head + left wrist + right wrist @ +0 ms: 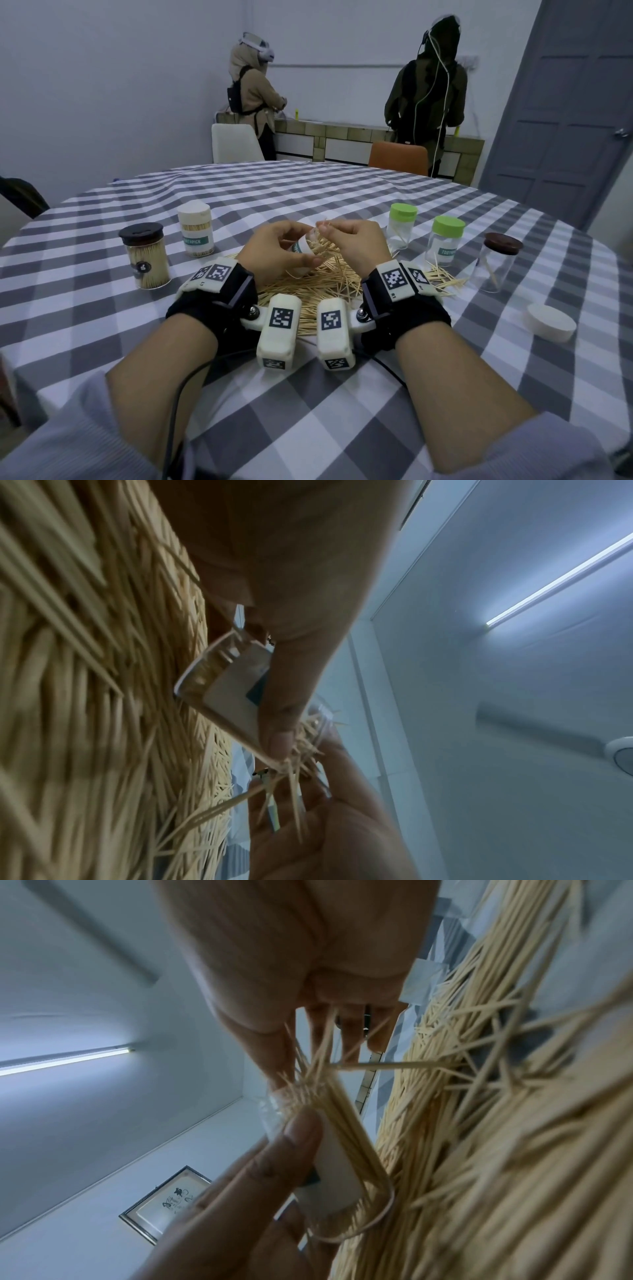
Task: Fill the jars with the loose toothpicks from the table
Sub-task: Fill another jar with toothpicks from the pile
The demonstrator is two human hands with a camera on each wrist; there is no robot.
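Note:
My left hand [294,245] grips a small clear jar [302,247] with a white label, tilted with its mouth toward my right hand. My right hand [325,230] pinches a bunch of toothpicks [313,1069] at the jar's mouth, and some of them lie inside the jar [337,1172]. Both hands hover just above a big pile of loose toothpicks [318,289] on the checked tablecloth. In the left wrist view the thumb [282,710] lies along the jar [229,693], and toothpick ends stick out past the rim.
A black-lidded jar [145,257] and a white-lidded jar [196,229], both full, stand on the left. On the right stand two green-lidded jars [401,226] [445,245] and a brown-lidded jar [496,262], nearly empty. A loose white lid [550,322] lies near the right. Two people stand at the far counter.

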